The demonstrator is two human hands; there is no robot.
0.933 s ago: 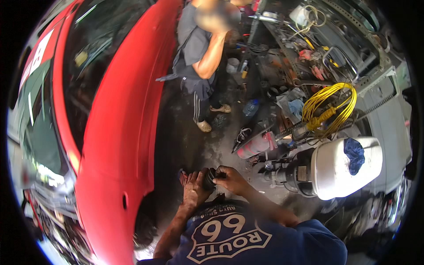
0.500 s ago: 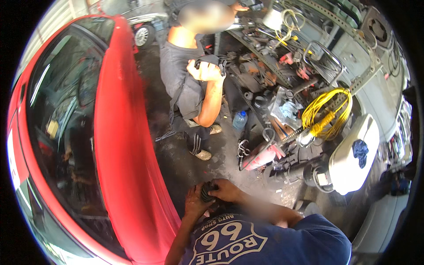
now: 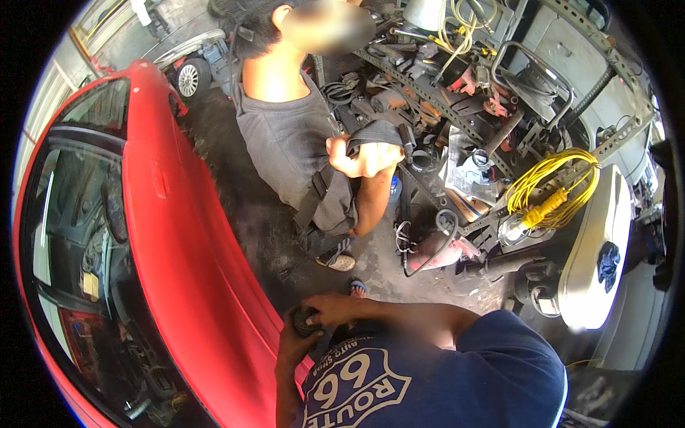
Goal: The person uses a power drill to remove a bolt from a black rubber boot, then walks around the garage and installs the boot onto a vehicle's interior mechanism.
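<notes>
Our left hand (image 3: 292,344) and right hand (image 3: 331,309) were clamped together on a dark ribbed part (image 3: 304,324), nearer the red car (image 3: 193,235)'s edge than before; a sandalled foot (image 3: 358,288) had appeared; beyond, the co-worker (image 3: 282,143) showed larger; yellow cable (image 3: 526,178) hung at the rack (image 3: 619,141)'s near edge.

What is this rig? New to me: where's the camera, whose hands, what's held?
No robot: it's a person working bare-handed. A fisheye camera on their head looks down, so edges bend. Their left hand and right hand together hold a dark, ribbed, rounded part; its exact kind isn't clear. A red car stands at left. Another person stands ahead. To the right, a metal shelf carries jumbled tools and parts, with coiled yellow cable nearby.
</notes>
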